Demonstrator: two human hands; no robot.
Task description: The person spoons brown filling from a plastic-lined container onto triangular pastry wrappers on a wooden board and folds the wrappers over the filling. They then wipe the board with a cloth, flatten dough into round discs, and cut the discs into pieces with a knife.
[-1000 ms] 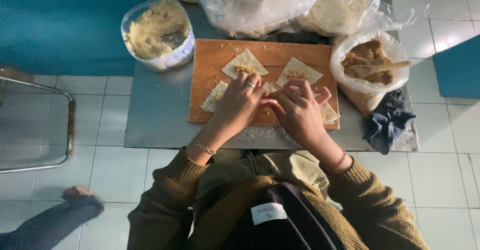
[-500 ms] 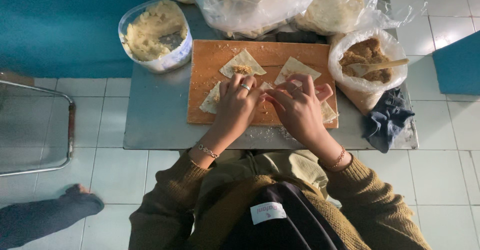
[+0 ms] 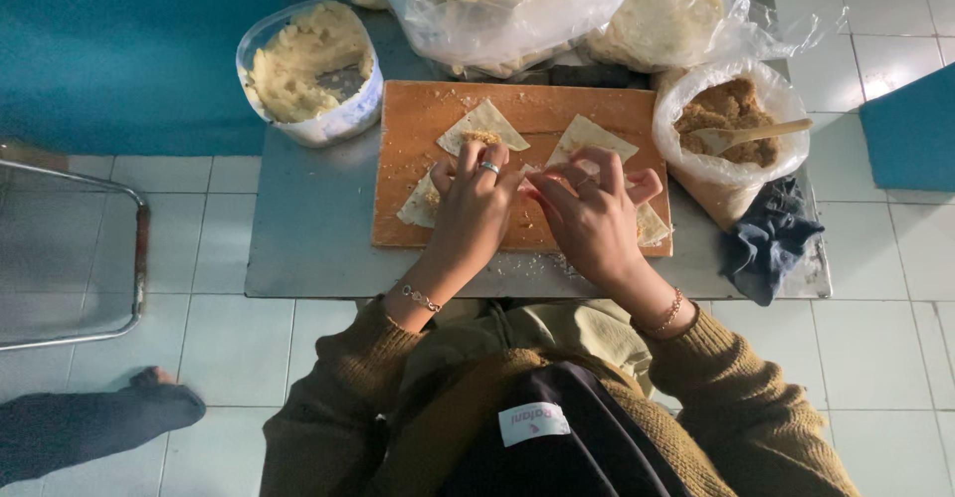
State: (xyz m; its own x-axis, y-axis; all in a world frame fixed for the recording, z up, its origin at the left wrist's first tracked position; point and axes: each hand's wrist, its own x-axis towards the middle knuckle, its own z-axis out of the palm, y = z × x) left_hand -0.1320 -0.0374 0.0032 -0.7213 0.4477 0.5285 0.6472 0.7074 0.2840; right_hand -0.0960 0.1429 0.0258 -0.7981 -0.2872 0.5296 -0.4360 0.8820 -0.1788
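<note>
Our left hand [image 3: 476, 208] and right hand [image 3: 592, 220] meet over the wooden board [image 3: 418, 159] on the worktop [image 3: 308, 248], fingers [image 3: 582, 171] pinched narrow on a pastry wrapper [image 3: 532, 184] at the board's middle. Two folded triangles [image 3: 484, 124] lie just beyond, a bag of brown filling [image 3: 726, 109] to the right.

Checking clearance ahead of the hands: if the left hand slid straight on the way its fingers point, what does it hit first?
Likely the triangular dough wrapper with filling, lying just beyond the left hand on the wooden cutting board. Past that comes the board's far edge, then the clear plastic bag of folded pastries. Heights are hard to judge from above.
</note>
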